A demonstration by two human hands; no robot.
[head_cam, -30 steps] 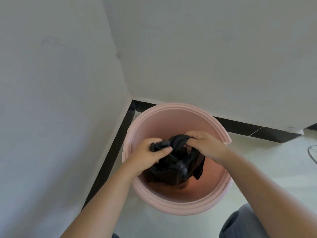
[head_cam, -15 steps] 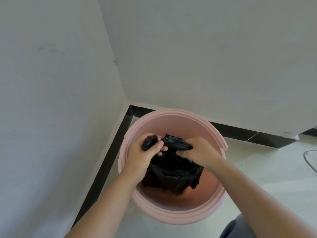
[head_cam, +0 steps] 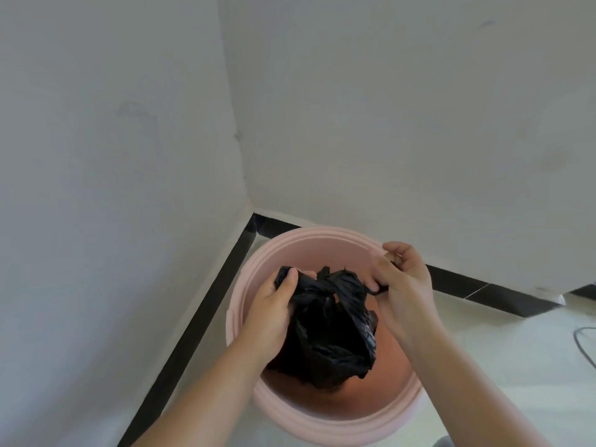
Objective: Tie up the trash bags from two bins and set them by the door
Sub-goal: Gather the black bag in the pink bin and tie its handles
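Note:
A black trash bag (head_cam: 332,333) hangs inside a round pink bin (head_cam: 322,417) that stands in the corner of the room. Its top is gathered and twisted into a knot between my hands. My left hand (head_cam: 274,311) is closed on the left end of the bag's neck, thumb pressed on the plastic. My right hand (head_cam: 400,279) pinches the right end and holds it out toward the bin's right rim. The bag's lower part is lifted off the bin's floor.
Two white walls meet just behind the bin, with a black skirting strip (head_cam: 200,324) along their base. Pale floor tiles (head_cam: 503,356) spread to the right, and a dark cable (head_cam: 583,343) loops at the right edge.
My hands have moved apart, stretching the bag's neck sideways, and the right hand has gone up toward the bin's right rim. The bag has risen higher in the bin.

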